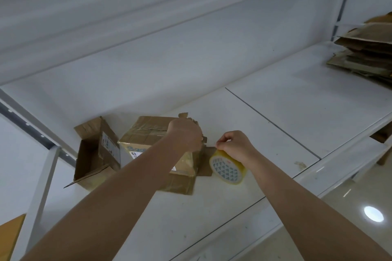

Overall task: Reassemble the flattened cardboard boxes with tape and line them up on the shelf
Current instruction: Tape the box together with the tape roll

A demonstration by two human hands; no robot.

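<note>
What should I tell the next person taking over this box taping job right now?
Left hand: pressing on the right end of the box being taped, grip closed on its torn flap.
Right hand: holding the tape roll on the shelf, fingers pinching at the tape end.
Things: an open box lies on its side left of the taped one. A stack of flat cardboard sits at the far right of the shelf.
Done: two boxes shaped.
Left: finish taping this box, build the flat ones, line all up.
</note>
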